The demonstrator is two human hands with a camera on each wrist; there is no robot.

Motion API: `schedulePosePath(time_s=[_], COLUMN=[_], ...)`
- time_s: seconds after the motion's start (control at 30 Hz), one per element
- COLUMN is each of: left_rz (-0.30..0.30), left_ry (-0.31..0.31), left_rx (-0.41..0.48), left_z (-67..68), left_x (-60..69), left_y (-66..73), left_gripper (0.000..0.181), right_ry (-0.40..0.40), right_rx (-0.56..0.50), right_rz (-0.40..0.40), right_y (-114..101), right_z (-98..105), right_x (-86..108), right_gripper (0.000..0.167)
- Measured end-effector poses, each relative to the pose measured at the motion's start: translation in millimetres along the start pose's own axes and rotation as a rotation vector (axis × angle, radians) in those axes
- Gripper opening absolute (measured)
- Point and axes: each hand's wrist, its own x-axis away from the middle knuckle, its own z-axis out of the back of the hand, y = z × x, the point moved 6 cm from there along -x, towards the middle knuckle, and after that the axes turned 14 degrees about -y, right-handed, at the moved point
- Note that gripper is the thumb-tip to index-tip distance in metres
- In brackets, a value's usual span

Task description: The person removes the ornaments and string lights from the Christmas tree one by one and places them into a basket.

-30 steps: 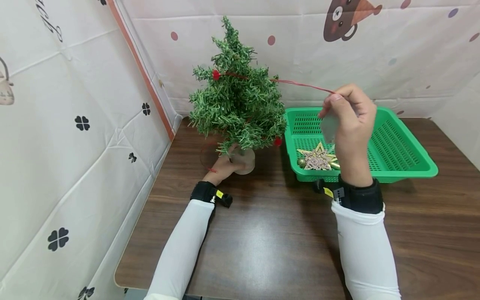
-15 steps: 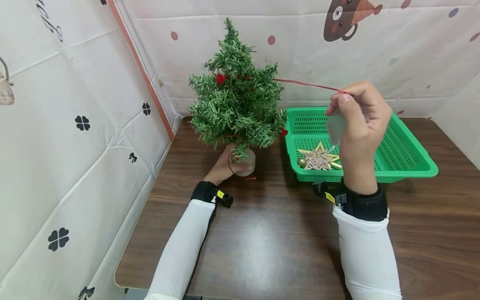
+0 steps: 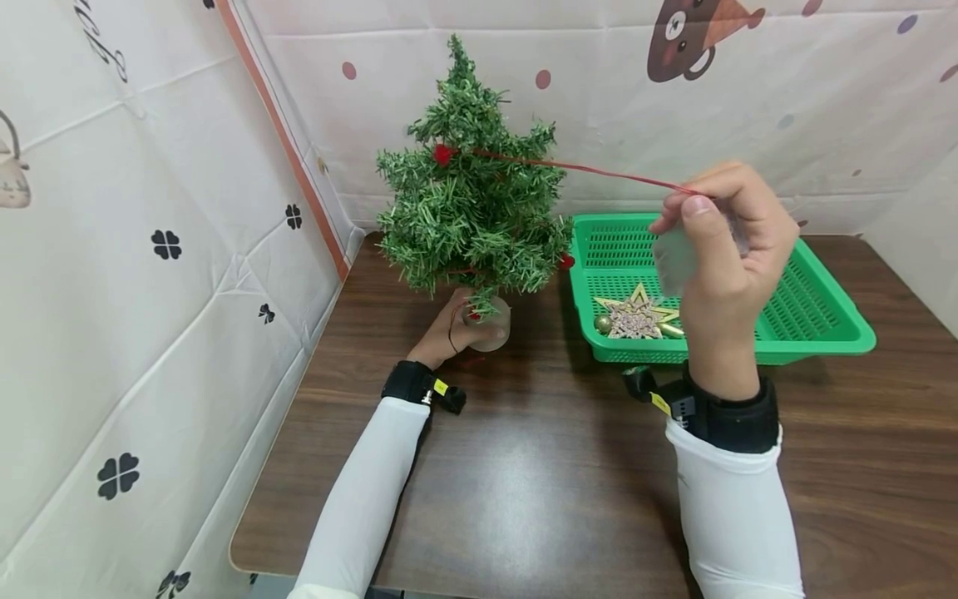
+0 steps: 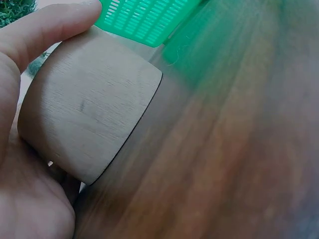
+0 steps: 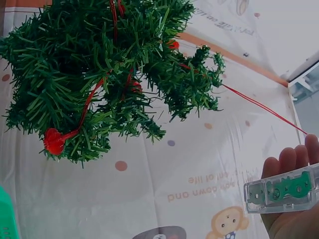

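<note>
While the left hand [image 3: 447,333] grips a bristly green tree [image 3: 467,200] by its wooden base [image 4: 92,99], between a slotted green basket [image 3: 816,349] and the brown surface [image 3: 524,499]'s left edge, the right hand [image 3: 729,249] pinches taut red cord [image 3: 599,171].

I lose sight of the red cord [image 3: 599,171] where it runs in among the green tree [image 3: 471,208]. From the head camera, the right hand [image 3: 726,249] hides part of the clear box [image 5: 279,194] and the green basket [image 3: 816,345]; at the right wrist, the picture's edge cuts that hand off. My left wrist view blurs the counter [image 4: 209,164], and the wooden base [image 4: 94,104] hides some left hand [image 3: 446,333] fingers.
</note>
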Motion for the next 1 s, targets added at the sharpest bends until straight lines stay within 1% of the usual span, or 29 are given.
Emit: schedulePosePath(time_s=[0.07,0.13,0.2,0.27,0.4,0.43,0.5,0.57,0.63,0.67,0.77,0.87,0.93,1.0], left_rz=[0.036,0.03,0.005,-0.033,-0.085,-0.085,-0.057,-0.018,0.019,0.025,-0.001,-0.024,-0.011,0.018], left_ry=[-0.029,-0.069,-0.115,-0.16,-0.199,-0.196,-0.178,-0.154,-0.136,-0.131,-0.109,-0.083,-0.073,-0.069], left_rx=[0.008,-0.003,-0.021,-0.034,-0.076,-0.088,-0.095,-0.097,-0.076,-0.07,-0.072,-0.094,-0.105,-0.113], left_z=[2.7,5.2,8.2,9.9,12.4,13.3,15.5,16.5,16.8,16.2,14.3,12.9,12.5,12.4], left_x=[1.6,1.7,0.7,-1.1,-4.0,-4.7,-5.6,-5.9,-5.6,-5.9,-6.7,-6.5,-5.8,-5.4], left_y=[-3.5,-3.9,-3.9,-3.0,-0.7,-0.9,-2.9,-5.0,-7.3,-7.6,-5.2,-2.7,-2.8,-3.7], left_gripper=[0.096,0.093,0.088,0.086,0.083,0.083,0.086,0.089,0.094,0.095,0.094,0.086,0.082,0.065], right_ry=[0.018,0.034,0.046,0.052,0.058,0.062,0.071,0.074,0.076,0.077,0.077,0.082,0.086,0.091], right_rx=[0.01,0.014,0.02,0.028,0.049,0.054,0.062,0.056,0.054,0.052,0.046,0.038,0.037,0.039], right_rz=[0.009,0.018,0.026,0.029,0.036,0.04,0.047,0.053,0.058,0.06,0.07,0.083,0.091,0.095], right_y=[-2.4,-4.6,-6.7,-8.5,-11.8,-12.7,-15.1,-16.4,-17.7,-18.3,-19.2,-19.8,-20.2,-20.7], right_z=[-1.9,-3.8,-5.8,-8.0,-13.3,-14.6,-17.4,-18.5,-19.7,-20.2,-21.2,-21.4,-21.3,-21.3], right_x=[0.7,1.4,2.2,3.1,5.3,5.8,7.0,6.8,6.8,7.0,7.5,7.7,7.3,7.1], right_gripper=[0.02,0.02,0.02,0.02,0.019,0.019,0.018,0.018,0.018,0.018,0.018,0.019,0.019,0.019])
